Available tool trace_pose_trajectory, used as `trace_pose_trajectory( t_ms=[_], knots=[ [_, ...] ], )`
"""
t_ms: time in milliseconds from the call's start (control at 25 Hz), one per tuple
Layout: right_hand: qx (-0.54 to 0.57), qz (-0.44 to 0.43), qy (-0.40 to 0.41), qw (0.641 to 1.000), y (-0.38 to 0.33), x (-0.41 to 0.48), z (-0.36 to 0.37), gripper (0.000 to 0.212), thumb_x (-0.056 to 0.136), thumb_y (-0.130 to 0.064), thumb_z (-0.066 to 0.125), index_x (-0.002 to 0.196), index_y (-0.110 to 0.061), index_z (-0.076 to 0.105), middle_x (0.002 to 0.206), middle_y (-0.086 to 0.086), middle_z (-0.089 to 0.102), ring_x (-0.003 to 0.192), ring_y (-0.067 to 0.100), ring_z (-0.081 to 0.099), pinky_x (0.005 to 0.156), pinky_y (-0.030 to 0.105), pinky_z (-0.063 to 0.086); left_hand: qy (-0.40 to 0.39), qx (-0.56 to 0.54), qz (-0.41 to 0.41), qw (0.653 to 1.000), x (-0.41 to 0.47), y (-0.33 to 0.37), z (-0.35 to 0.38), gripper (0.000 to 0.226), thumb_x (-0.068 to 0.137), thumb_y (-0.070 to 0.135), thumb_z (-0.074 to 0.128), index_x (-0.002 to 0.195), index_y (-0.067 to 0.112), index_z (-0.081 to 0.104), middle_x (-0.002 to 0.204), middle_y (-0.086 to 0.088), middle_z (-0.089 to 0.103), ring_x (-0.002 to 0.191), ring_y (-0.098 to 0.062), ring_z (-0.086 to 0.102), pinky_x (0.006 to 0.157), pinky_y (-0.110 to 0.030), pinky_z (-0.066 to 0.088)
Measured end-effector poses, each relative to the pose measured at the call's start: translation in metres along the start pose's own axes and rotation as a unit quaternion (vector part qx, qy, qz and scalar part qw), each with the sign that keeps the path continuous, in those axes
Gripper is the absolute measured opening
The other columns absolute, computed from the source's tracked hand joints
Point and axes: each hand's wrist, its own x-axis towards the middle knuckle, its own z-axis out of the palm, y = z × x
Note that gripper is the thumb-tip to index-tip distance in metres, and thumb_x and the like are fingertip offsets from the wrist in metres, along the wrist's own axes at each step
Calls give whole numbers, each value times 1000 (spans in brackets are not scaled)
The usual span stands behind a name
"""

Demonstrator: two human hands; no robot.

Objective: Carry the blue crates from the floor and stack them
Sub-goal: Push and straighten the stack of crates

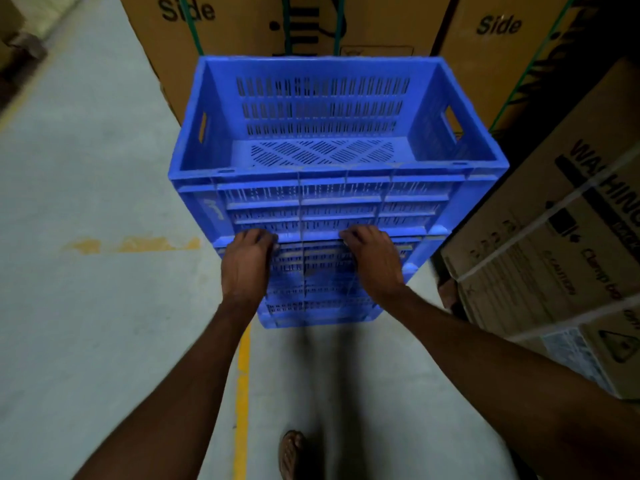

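A blue slotted crate (332,174) sits on top of a second blue crate (311,299) straight in front of me, the pair standing on the floor. The top crate is empty, with its perforated bottom in plain view. My left hand (247,261) and my right hand (372,258) both rest against the near side of the stack, fingers curled at the seam between the lower edge of the top crate and the rim of the one beneath. Most of the lower crate is hidden behind my hands and the top crate.
Tall cardboard boxes (242,29) marked "Side" stand right behind the crates. A strapped washing machine carton (554,265) crowds the right. Grey concrete floor (86,202) with a yellow line (242,393) lies to the left. My sandalled foot (291,452) is below the stack.
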Motion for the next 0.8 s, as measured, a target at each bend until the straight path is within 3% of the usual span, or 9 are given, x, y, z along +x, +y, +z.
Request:
trace_pose_trajectory(
  t_ms=[160, 240, 400, 480, 600, 800],
  knots=[
    [-14, -23, 84, 996, 2, -6, 11, 33, 81, 3, 73, 113, -6, 73, 98, 13, 68, 87, 36, 64, 69, 42, 53, 44, -3, -32, 999, -5, 3, 10, 17, 96, 20, 69, 109, 12, 77, 97, -10, 66, 92, -38, 60, 69, -45, 52],
    [-18, -38, 120, 992, 3, -7, 16, 23, 91, -1, 63, 111, -5, 73, 96, 13, 67, 86, 36, 62, 66, 42, 54, 93, -1, -14, 996, -12, 1, 18, 18, 97, 22, 68, 109, 12, 77, 95, -11, 66, 88, -38, 60, 70, -44, 49],
    [-20, -55, 204, 977, 9, -12, 39, 27, 102, -6, 47, 113, -6, 72, 97, 12, 67, 85, 35, 59, 69, 44, 48, 207, -5, 38, 978, -22, -11, 46, 23, 101, 28, 64, 114, 12, 76, 102, -10, 70, 90, -36, 59, 74, -42, 41],
    [-46, -68, 272, 959, 10, -15, 50, 27, 106, -12, 49, 106, -10, 75, 92, 9, 68, 81, 33, 59, 74, 43, 43, 252, 19, 47, 966, -27, -16, 61, 22, 103, 26, 62, 117, 14, 75, 105, -10, 70, 92, -36, 60, 75, -42, 38],
    [-85, -86, 378, 918, 13, -9, 64, 16, 101, -24, 65, 99, -15, 79, 90, 3, 71, 77, 29, 61, 78, 39, 40, 319, 49, 66, 944, -23, -24, 75, 21, 104, 29, 62, 112, 15, 75, 104, -9, 70, 91, -36, 63, 76, -42, 38],
    [-128, -135, 457, 870, 27, 8, 86, 10, 99, -17, 69, 97, -13, 78, 89, 4, 71, 77, 29, 64, 76, 38, 44, 402, 84, 137, 901, -4, -38, 91, 18, 104, 32, 60, 102, 20, 74, 101, -3, 72, 86, -29, 63, 76, -40, 36]
  ],
)
